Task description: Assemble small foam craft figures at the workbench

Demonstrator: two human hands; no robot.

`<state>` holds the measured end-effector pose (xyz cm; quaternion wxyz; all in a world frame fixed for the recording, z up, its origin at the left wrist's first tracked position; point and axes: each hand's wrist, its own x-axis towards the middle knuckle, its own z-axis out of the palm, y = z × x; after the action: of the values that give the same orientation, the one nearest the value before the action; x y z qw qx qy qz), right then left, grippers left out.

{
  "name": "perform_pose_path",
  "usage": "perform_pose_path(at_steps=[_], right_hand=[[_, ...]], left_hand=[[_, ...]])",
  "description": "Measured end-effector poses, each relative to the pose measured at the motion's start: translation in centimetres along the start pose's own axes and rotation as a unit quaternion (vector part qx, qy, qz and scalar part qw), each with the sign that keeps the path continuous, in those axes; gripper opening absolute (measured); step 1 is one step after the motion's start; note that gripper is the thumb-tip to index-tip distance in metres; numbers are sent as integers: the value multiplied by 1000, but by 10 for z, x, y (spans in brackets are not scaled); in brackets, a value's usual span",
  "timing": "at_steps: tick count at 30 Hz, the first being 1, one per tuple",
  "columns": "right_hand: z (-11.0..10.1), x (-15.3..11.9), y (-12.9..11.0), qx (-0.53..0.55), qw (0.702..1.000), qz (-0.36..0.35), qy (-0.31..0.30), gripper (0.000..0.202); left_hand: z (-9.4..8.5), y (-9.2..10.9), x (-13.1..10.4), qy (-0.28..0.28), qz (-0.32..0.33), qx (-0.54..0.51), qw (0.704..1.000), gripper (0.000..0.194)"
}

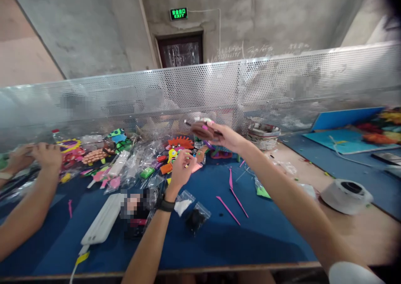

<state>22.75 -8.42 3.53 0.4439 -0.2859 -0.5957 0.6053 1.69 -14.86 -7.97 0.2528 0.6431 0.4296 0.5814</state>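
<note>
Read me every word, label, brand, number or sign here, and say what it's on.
"安全出口": green sign above the door.
"EXIT": same sign, underneath.
Handwriting on the concrete wall: too blurred to read.
I can read nothing else.

Two long pink modelling tools (229, 211) lie nearer than the right hand (230, 138), two small plastic bags (197, 220) nearer than the left hand (182, 168); one woven basket (263, 138) stands right of both hands.

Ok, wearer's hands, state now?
Left hand: partly curled; can't tell if it holds anything.
Right hand: closed, holding a brown round piece.
</note>
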Motion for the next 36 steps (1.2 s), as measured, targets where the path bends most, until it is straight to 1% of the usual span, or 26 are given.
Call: perform_pose_path(at_steps=[1, 2, 4, 6, 8, 11, 14, 17, 19, 21, 22, 23, 24, 25, 26, 27, 28, 29, 30, 31, 32, 33, 35, 36], right_hand=[[0, -16, 10, 24, 998, 57, 1, 46], [-1, -30, 20, 47, 993, 104, 3, 44], [-5, -53, 37, 83, 981, 174, 5, 41], [-9, -68, 50, 107, 970, 216, 2, 40], [-10, -77, 60, 115, 963, 245, -6, 40], [-8, -81, 73, 103, 962, 255, -9, 42], [-2, -80, 85, 71, 974, 214, 6, 44], [2, -79, 93, 34, 988, 148, 6, 45], [2, -81, 95, 10, 994, 109, -4, 47], [-2, -83, 93, -22, 998, 57, -6, 48], [-5, -85, 91, -46, 999, 17, 10, 48], [-9, -86, 89, -75, 996, -33, 48, 47], [-13, -88, 88, -106, 985, -84, 104, 44], [-16, -89, 87, -134, 968, -127, 169, 39], [-19, -90, 87, -152, 949, -152, 230, 35], [-20, -90, 88, -154, 939, -152, 269, 35], [-18, -91, 90, -139, 943, -125, 276, 37], [-15, -92, 93, -108, 960, -75, 248, 42], [-9, -93, 97, -63, 978, -15, 196, 45], [-1, -94, 103, -10, 990, 46, 131, 48], [8, -96, 109, 45, 992, 95, 69, 48], [18, -97, 115, 97, 989, 101, 49, 46], [37, -102, 127, 181, 978, 89, 58, 41], [44, -104, 132, 214, 970, 100, 53, 42]], left_hand=[[2, 7, 0, 7, -11, -67, 998, 39], [6, 13, -2, 0, -27, -126, 992, 44], [16, 22, -7, -28, -68, -196, 978, 49], [30, 26, -14, -48, -108, -210, 971, 49], [42, 24, -19, -59, -142, -194, 969, 47], [53, 17, -24, -56, -193, -148, 968, 45], [56, 10, -27, -44, -228, -128, 964, 47], [54, 5, -29, -37, -221, -160, 961, 47], [52, 1, -29, -32, -199, -174, 964, 43], [51, -2, -28, -15, -151, -161, 975, 36], [50, -3, -27, -2, -119, -147, 982, 33], [49, -3, -26, 14, -88, -130, 988, 30], [48, -4, -25, 33, -60, -112, 991, 29], [47, -4, -25, 52, -40, -96, 993, 28], [47, -5, -24, 72, -27, -84, 993, 27], [47, -5, -25, 91, -21, -76, 993, 24], [47, -6, -25, 106, -20, -72, 992, 21], [47, -8, -25, 119, -21, -70, 990, 17], [47, -10, -26, 129, -25, -69, 989, 14], [47, -12, -26, 136, -33, -69, 988, 12], [47, -15, -26, 144, -42, -68, 986, 12], [47, -17, -26, 151, -49, -68, 985, 11], [46, -21, -26, 158, -50, -70, 984, 13], [46, -22, -25, 157, -44, -72, 984, 15]])
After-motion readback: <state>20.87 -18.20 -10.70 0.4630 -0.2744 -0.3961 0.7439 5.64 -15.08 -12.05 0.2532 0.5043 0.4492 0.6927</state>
